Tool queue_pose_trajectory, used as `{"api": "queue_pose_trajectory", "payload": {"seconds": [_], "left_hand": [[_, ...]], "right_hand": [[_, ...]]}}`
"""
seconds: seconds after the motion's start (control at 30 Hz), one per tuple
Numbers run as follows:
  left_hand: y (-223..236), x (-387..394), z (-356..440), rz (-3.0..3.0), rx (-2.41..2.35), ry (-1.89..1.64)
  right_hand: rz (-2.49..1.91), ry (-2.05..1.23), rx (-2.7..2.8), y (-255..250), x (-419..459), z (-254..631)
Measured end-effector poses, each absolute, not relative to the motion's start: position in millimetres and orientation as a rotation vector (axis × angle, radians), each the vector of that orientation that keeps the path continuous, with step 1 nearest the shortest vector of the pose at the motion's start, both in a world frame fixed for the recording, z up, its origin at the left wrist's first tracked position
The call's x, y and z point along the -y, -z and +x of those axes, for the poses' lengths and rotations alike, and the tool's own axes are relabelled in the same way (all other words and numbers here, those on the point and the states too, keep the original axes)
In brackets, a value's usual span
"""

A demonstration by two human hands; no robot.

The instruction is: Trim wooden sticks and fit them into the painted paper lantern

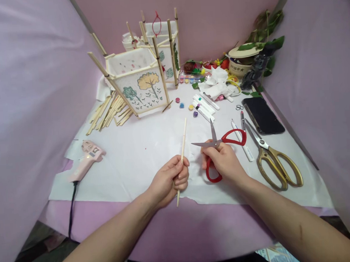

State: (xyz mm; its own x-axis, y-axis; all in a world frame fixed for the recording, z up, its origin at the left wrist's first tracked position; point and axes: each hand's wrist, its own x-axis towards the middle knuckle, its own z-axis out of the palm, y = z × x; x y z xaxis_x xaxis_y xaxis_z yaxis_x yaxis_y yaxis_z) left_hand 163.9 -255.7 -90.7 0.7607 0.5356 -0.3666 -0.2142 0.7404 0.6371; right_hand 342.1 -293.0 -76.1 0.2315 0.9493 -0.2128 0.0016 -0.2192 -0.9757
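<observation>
My left hand is closed round a thin pale wooden stick, which stands nearly upright and pokes out above and below the fist. To its right, my right hand grips red-handled scissors near the pivot. Their blades are spread apart and point left and up, a short way from the stick without touching it. Part of the lower red handle is hidden by the hand. Both hands are above the near part of the white sheet.
Two stick-framed paper lanterns stand at the back, with a pile of sticks beside them. A pink glue gun lies left. Markers, gold-handled scissors, a black phone and a lidded paper bowl occupy the right.
</observation>
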Motion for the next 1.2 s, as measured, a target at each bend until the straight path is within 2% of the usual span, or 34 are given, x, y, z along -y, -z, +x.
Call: {"api": "queue_pose_trajectory", "payload": {"seconds": [0.4,0.87,1.2], "left_hand": [[94,265,168,0.804,-0.626,-0.397],[93,269,171,0.906,-0.662,-0.376],[90,262,167,0.724,-0.657,-0.516]], "right_hand": [[-1.428,-1.323,1.103,74,296,332],[-1.422,-1.245,1.189,75,299,327],[-1.527,-1.194,0.947,79,298,334]]}}
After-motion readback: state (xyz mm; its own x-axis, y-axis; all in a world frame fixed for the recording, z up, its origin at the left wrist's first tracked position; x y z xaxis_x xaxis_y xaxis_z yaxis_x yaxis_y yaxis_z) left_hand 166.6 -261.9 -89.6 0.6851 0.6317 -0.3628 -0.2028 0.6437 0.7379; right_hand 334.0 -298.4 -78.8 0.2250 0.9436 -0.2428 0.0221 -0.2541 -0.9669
